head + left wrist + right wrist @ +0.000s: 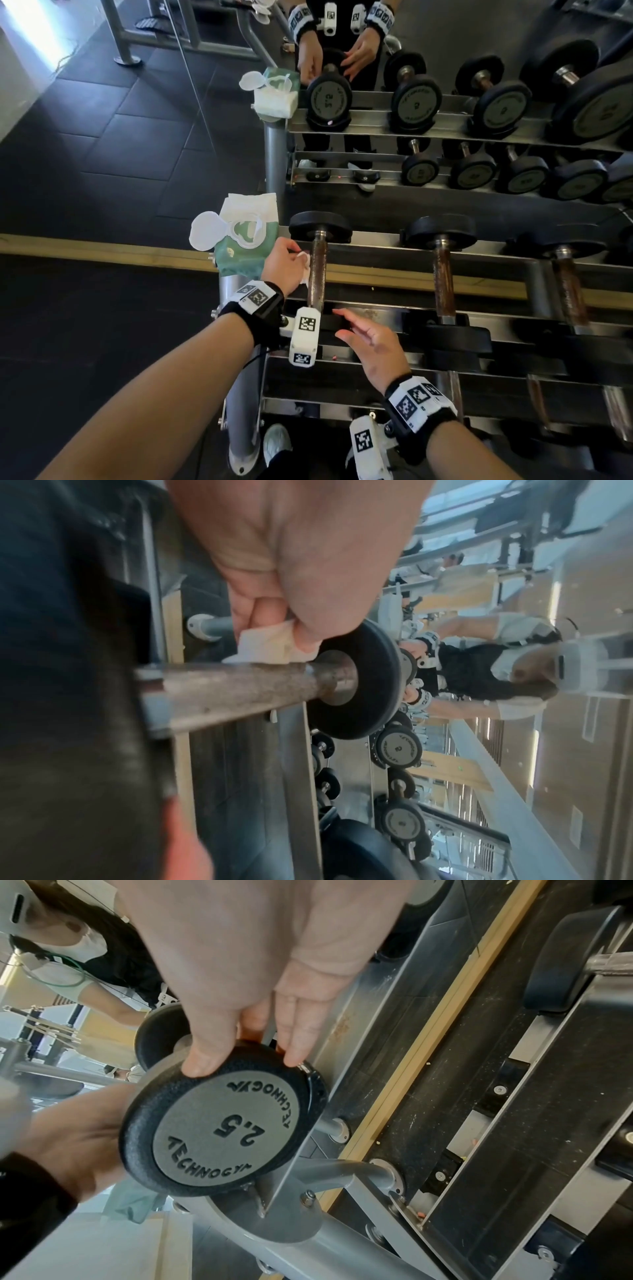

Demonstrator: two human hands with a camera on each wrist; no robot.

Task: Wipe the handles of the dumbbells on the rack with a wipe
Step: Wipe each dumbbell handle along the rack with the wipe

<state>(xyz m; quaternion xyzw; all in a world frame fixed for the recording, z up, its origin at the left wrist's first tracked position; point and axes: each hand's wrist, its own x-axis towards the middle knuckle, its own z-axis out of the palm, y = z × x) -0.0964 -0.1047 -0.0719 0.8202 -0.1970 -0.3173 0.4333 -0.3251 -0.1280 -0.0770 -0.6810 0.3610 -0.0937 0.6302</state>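
The left hand [282,265] is pinching the wipe [306,269] against the handle [318,270], which is running straight away from the person; the right hand [371,346], fingers straight, is steadying the near weight [219,1123].

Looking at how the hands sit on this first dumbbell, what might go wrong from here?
The left hand only pinches the wipe against one side of the handle, so the far side may stay unwiped. The right hand steadies the 2.5 dumbbell head with fingertips alone; it could roll.
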